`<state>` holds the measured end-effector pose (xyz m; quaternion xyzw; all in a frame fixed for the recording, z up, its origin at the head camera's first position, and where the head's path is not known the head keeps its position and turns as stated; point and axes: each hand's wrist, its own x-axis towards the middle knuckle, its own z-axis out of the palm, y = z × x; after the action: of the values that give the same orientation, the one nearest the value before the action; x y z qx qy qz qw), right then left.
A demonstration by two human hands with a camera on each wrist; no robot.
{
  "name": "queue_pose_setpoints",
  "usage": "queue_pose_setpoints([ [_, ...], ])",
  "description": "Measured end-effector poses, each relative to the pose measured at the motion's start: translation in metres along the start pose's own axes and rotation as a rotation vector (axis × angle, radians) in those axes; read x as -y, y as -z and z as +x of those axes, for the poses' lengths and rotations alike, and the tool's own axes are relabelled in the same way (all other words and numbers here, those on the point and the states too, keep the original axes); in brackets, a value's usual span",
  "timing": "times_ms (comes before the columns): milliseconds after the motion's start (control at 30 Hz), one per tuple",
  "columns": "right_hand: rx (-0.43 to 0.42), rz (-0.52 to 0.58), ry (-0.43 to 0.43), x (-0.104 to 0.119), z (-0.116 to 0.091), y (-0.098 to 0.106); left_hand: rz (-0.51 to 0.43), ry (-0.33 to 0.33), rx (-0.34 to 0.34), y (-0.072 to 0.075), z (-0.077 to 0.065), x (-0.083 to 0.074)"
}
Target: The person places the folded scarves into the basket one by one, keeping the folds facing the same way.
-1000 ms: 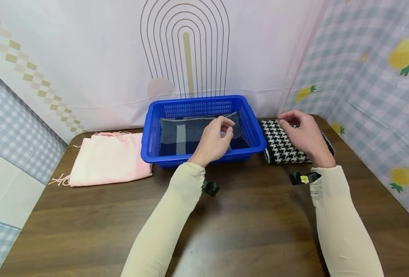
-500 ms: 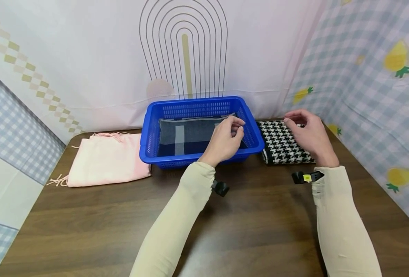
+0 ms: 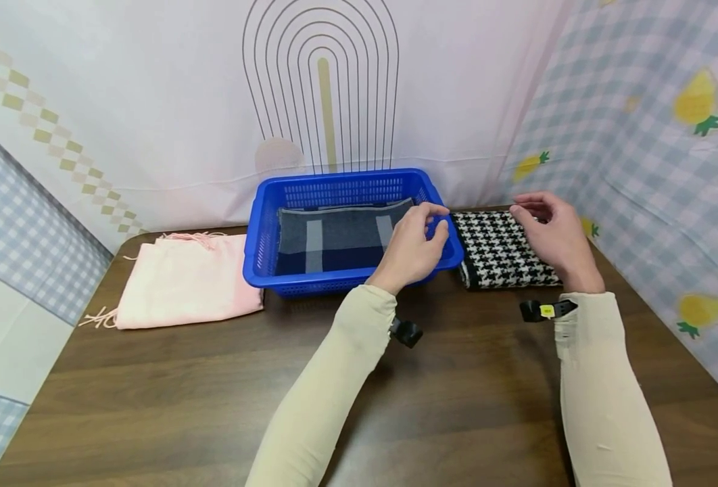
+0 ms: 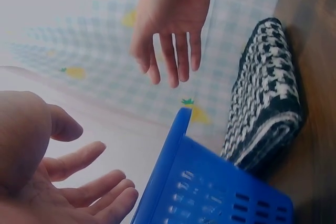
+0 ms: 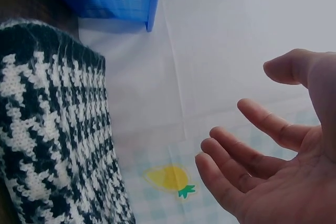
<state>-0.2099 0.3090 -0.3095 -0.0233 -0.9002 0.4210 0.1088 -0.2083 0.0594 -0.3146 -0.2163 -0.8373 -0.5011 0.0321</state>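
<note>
My left hand hovers above the right end of the blue basket, fingers loosely bent and holding nothing. Folded flat in that basket lies a dark blue-grey scarf with lighter stripes. To the right, my right hand hangs over a folded black-and-white houndstooth scarf. In the right wrist view its fingers are relaxed and apart from the scarf, with nothing in them. The left wrist view shows the houndstooth scarf as a thick stack beside the basket wall.
A folded pale pink scarf with fringe lies left of the basket on the brown wooden table. A white curtain hangs right behind the basket. Checked cloth with yellow pineapples borders the right side.
My left hand has moved right across the basket, uncovering more of the scarf inside. The right hand has shifted slightly right over the houndstooth scarf. Basket and scarves keep their places.
</note>
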Motion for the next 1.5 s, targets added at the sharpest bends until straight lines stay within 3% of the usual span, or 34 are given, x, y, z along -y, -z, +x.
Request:
queue_pose_setpoints([
  [267,-0.039,0.032,-0.034,-0.003,0.002,0.005,-0.041,0.011,0.013,-0.011,0.003,-0.001],
  [667,-0.054,0.086,-0.076,-0.008,0.003,0.01,-0.102,0.033,0.037,-0.013,0.005,-0.004],
  [900,-0.066,0.126,-0.094,-0.014,0.006,0.01,-0.076,0.003,0.063,-0.02,0.004,-0.007],
  [1100,-0.071,0.139,-0.096,-0.019,0.005,0.012,-0.079,-0.019,0.035,-0.031,0.003,-0.008],
  [1500,-0.057,0.088,-0.12,-0.029,0.005,0.017,-0.058,-0.036,0.066,-0.041,0.0,-0.01],
])
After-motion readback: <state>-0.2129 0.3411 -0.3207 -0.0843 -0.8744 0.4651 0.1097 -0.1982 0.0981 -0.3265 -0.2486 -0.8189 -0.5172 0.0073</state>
